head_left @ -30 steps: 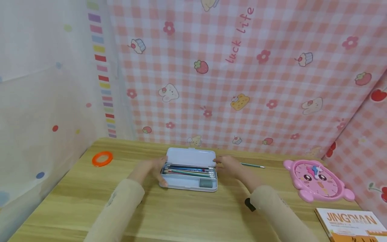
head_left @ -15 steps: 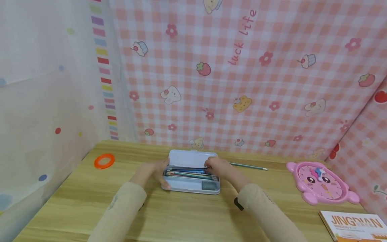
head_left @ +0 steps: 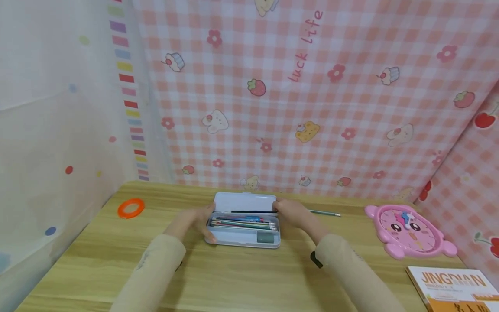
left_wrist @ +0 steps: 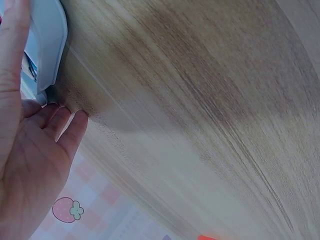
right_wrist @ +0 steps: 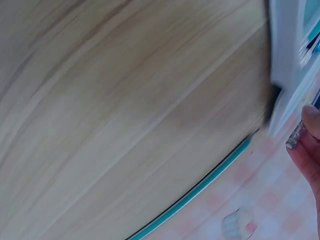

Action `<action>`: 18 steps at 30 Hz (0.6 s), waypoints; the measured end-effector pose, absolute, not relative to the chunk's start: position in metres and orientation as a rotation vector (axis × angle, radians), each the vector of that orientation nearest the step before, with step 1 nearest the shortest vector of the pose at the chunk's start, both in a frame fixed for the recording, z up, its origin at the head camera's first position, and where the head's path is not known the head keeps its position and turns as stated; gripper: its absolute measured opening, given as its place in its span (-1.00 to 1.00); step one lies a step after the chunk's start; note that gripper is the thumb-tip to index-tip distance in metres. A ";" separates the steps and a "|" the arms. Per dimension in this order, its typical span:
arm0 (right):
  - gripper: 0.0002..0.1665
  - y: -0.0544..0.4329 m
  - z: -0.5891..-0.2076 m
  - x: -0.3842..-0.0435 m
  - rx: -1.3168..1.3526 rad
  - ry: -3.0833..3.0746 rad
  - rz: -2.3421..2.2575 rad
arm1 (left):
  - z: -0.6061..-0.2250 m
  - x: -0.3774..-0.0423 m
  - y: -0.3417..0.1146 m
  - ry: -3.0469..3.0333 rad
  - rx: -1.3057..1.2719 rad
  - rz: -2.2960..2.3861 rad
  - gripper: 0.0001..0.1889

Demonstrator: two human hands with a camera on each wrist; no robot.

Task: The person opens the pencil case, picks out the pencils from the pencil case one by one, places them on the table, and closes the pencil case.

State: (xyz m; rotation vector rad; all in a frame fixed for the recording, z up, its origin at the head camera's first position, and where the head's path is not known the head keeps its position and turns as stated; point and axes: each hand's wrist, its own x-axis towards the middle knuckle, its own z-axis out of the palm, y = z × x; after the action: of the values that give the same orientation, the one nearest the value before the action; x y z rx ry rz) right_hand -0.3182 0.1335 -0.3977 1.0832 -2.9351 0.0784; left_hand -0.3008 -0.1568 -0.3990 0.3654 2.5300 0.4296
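Observation:
An open white pencil case (head_left: pixel 234 237) lies on the table, its lid (head_left: pixel 245 202) folded back toward the wall. Several pencils (head_left: pixel 241 224) fill its upper compartment, and a grey-green block (head_left: pixel 265 237) sits at the front right. My left hand (head_left: pixel 199 222) grips the case's left end, thumb at the front corner, other fingers behind. Above the hinge, my right hand (head_left: pixel 287 212) pinches a dark pencil (head_left: pixel 253 212) by its right end, whose metal tip (right_wrist: pixel 295 138) shows in the right wrist view. The left wrist view shows the left hand's fingertips (left_wrist: pixel 75 125) beside the case.
A green pencil (head_left: pixel 324 212) lies on the table behind the right hand. An orange ring (head_left: pixel 131 208) is at the far left. A pink toy clock (head_left: pixel 409 232) and a book (head_left: pixel 452 286) lie at the right. A checked cloth (head_left: pixel 234 95) hangs behind.
My right hand reached into the case's pencils, then drew back up and right, now with a dark pencil raised from among them. The left hand stayed at the case's left end.

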 end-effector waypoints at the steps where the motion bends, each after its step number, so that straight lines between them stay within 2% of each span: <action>1: -0.86 0.139 -0.397 -0.318 1.071 -2.931 0.079 | -0.406 -0.306 -0.159 2.532 0.378 0.426 0.40; 9: -0.89 0.186 -0.396 -0.317 0.955 -2.942 0.063 | -0.422 -0.317 -0.166 2.530 0.416 0.430 0.53; 18: -0.88 0.232 -0.395 -0.312 0.921 -2.914 0.084 | -0.401 -0.302 -0.157 2.530 0.400 0.417 0.36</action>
State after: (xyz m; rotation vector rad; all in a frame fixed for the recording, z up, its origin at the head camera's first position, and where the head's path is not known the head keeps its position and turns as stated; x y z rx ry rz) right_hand -0.3124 0.2323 -0.3950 0.9205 -2.9141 0.0842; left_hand -0.3022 -0.1575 -0.4012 0.4004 2.5304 0.4167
